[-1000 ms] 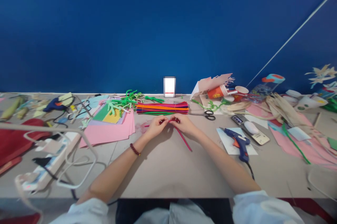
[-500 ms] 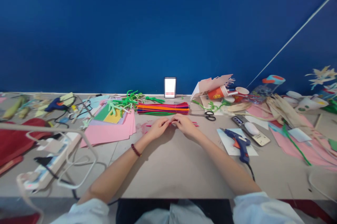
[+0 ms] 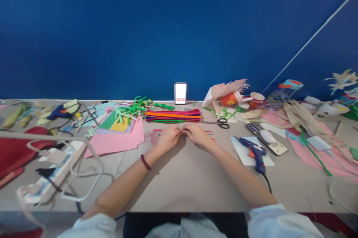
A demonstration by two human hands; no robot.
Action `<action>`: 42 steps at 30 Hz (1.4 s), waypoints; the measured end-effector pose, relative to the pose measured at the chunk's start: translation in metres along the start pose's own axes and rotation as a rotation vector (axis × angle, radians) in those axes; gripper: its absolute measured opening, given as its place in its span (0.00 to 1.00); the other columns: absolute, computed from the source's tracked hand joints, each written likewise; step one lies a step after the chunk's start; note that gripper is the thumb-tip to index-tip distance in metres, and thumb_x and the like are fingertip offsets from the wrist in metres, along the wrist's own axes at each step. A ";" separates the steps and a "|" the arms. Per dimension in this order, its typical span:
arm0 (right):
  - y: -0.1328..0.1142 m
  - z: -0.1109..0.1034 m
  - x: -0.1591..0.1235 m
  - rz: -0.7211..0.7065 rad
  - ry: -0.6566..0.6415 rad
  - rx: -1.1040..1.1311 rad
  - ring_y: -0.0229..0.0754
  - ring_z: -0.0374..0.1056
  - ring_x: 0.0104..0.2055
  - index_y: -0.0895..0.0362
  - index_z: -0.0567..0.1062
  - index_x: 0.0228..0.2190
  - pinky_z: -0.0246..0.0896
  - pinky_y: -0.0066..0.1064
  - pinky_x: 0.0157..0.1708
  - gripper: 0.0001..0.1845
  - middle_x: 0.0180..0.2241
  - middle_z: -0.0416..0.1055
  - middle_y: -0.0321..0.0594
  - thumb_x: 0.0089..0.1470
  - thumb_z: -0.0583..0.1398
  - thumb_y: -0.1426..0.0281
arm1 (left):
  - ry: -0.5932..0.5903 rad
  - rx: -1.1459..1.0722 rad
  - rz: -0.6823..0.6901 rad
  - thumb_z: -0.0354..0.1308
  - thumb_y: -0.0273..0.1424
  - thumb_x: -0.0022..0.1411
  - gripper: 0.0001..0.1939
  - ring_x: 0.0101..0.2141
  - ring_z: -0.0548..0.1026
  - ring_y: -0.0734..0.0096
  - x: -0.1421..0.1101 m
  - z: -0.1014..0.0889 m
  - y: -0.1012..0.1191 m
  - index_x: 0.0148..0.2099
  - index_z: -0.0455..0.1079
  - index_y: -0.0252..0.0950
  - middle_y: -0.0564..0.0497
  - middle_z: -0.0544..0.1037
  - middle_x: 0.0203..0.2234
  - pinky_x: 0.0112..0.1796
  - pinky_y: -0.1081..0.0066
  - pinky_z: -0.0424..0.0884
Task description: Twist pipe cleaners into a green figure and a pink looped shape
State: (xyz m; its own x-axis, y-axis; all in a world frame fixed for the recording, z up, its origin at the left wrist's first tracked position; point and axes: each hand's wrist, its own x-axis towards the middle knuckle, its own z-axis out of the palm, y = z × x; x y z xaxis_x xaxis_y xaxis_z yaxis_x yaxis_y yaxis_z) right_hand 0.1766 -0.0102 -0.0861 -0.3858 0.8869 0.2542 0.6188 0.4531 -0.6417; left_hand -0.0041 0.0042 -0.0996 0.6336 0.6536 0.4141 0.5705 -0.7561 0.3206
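My left hand [image 3: 169,136] and my right hand [image 3: 195,135] meet fingertip to fingertip above the table, both closed in a pinch. A small pink-red piece of pipe cleaner is between them, mostly covered by the fingers. Short pink pipe cleaner lengths lie on the table behind the hands, one end showing left of them [image 3: 157,130] and others to the right. Just beyond is a tied bundle of coloured pipe cleaners [image 3: 173,115], with pink, orange, purple and green ones. Black-handled scissors [image 3: 223,123] lie right of the bundle.
A blue glue gun [image 3: 254,151] rests on white paper at right, beside a phone [image 3: 276,147]. Pink paper sheets [image 3: 112,142] and green pipe cleaner shapes [image 3: 140,104] lie at left. Nearer stands a power strip [image 3: 53,176] with cables. A small bright screen [image 3: 180,93] stands against the blue wall.
My hands stay together with slight finger movement, the left hand turning a little. The pink-red piece between the fingertips shows less now.
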 end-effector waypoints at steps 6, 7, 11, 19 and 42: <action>-0.005 0.001 0.000 0.164 0.045 0.222 0.39 0.61 0.29 0.58 0.73 0.24 0.52 0.29 0.30 0.08 0.26 0.70 0.39 0.51 0.55 0.76 | 0.075 0.279 0.224 0.44 0.24 0.66 0.12 0.36 0.69 0.64 -0.003 0.004 0.003 0.38 0.69 0.32 0.46 0.71 0.30 0.37 0.65 0.67; -0.005 0.000 0.000 0.209 0.050 0.287 0.39 0.61 0.28 0.59 0.73 0.24 0.52 0.29 0.29 0.08 0.25 0.70 0.39 0.50 0.56 0.74 | 0.072 0.284 0.241 0.43 0.24 0.67 0.12 0.36 0.69 0.64 -0.004 0.003 0.003 0.39 0.69 0.32 0.45 0.71 0.30 0.37 0.65 0.67; -0.006 -0.005 -0.001 0.401 -0.036 0.591 0.37 0.59 0.25 0.59 0.73 0.22 0.51 0.28 0.26 0.06 0.21 0.67 0.36 0.45 0.59 0.70 | 0.042 0.261 0.283 0.40 0.24 0.67 0.14 0.35 0.70 0.65 -0.003 -0.001 0.004 0.42 0.68 0.32 0.45 0.71 0.31 0.37 0.64 0.69; -0.001 -0.006 0.002 0.513 -0.224 1.000 0.36 0.60 0.23 0.59 0.70 0.18 0.54 0.28 0.25 0.04 0.19 0.65 0.36 0.40 0.58 0.73 | 0.052 0.244 0.385 0.42 0.23 0.66 0.13 0.37 0.73 0.64 -0.004 -0.004 -0.001 0.44 0.68 0.33 0.45 0.75 0.33 0.38 0.65 0.70; 0.002 0.019 0.007 0.424 0.080 1.088 0.32 0.62 0.21 0.59 0.74 0.29 0.57 0.25 0.23 0.19 0.22 0.70 0.34 0.38 0.69 0.59 | 0.276 -0.863 -0.507 0.57 0.43 0.56 0.16 0.23 0.68 0.76 0.005 0.008 0.001 0.34 0.70 0.34 0.52 0.73 0.25 0.24 0.75 0.64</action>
State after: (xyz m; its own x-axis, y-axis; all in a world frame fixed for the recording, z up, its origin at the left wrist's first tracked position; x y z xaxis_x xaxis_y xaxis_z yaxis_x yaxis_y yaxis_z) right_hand 0.1626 -0.0050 -0.0996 -0.2210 0.9692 -0.1089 -0.2396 -0.1621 -0.9572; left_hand 0.0040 0.0071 -0.1035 0.2197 0.9536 0.2057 0.0996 -0.2317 0.9677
